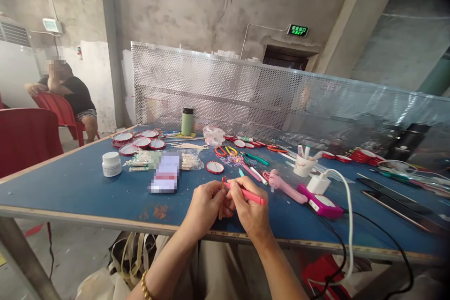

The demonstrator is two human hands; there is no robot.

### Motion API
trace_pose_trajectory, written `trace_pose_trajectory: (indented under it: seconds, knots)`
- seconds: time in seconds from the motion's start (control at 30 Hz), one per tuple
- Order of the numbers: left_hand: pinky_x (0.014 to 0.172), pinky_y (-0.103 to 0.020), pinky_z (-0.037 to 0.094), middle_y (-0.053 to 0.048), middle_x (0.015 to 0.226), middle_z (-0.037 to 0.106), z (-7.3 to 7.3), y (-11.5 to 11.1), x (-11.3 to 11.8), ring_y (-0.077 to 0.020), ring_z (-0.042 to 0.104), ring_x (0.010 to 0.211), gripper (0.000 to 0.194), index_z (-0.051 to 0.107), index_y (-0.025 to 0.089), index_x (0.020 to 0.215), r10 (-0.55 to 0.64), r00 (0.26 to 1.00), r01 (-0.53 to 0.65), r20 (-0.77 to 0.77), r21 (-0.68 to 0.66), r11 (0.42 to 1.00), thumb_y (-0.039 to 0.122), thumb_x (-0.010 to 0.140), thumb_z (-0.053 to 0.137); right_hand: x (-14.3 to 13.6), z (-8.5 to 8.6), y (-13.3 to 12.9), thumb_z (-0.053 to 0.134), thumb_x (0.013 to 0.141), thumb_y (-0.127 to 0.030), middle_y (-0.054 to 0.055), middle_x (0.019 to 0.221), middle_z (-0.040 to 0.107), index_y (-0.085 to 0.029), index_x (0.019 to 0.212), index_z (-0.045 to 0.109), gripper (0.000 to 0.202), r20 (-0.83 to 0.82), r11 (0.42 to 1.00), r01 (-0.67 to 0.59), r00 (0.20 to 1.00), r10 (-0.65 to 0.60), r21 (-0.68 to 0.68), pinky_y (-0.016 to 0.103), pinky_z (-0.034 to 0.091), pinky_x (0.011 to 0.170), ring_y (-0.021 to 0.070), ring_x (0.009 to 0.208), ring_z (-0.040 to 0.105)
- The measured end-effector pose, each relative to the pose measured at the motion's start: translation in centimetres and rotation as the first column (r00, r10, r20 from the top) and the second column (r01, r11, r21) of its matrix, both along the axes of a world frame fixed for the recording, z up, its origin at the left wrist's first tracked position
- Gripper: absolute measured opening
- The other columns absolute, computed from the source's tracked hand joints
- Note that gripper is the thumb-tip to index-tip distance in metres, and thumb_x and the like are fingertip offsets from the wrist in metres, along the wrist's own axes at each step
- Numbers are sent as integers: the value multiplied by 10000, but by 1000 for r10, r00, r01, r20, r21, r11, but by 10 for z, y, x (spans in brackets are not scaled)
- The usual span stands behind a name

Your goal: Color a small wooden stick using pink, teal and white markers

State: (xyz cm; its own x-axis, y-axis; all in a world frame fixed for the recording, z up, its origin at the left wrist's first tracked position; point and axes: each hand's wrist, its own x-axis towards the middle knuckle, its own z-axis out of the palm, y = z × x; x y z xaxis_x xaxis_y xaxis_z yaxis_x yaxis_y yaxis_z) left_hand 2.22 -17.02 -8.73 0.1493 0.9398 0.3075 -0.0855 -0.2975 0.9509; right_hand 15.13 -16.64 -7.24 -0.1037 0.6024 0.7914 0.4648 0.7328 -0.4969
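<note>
Near the front edge of the blue table (80, 197), my two hands are close together. My right hand (249, 204) is closed around a red pen (253, 197), its tip pointing left toward my other hand. My left hand (207, 204) pinches a thin brown stick (221, 208) that stands roughly upright between the fingers. The pen tip is by the top of the stick; whether they touch is unclear. Just beyond my hands lies a round red-rimmed disc (214, 167). A phone (165, 173) with a lit screen rests to the left.
A white jar (111, 164), stacked red-rimmed discs (141, 143) and a green bottle (187, 122) stand left and back. Pliers (256, 158), a pink glue gun (286, 187), a white cup (304, 165), a purple power strip (321, 202) and cables are right. A person (75, 93) sits far left.
</note>
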Motion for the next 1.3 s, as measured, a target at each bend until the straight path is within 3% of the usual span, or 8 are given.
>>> trace_pose_trajectory:
  seconds: [0.93,1.3]
  knots:
    - [432,-203,403,-12,536,661,5,-2,2,-125,582,429,289,565,186,651,37,998,-35,-56,31,999,347,876,480,-1,2,0,489,980,-305,-7,614,630,-198,719,550,289,24,1000,-11,1000,11,15,207,454,533,111,520,582]
    - [437,-211,401,-19,537,660,2,-1,1,-135,591,438,307,558,185,637,33,996,-30,-80,31,999,353,879,473,-1,1,0,478,988,-312,-21,574,583,-200,721,534,295,-2,1000,-8,1000,8,-14,214,446,517,104,477,530]
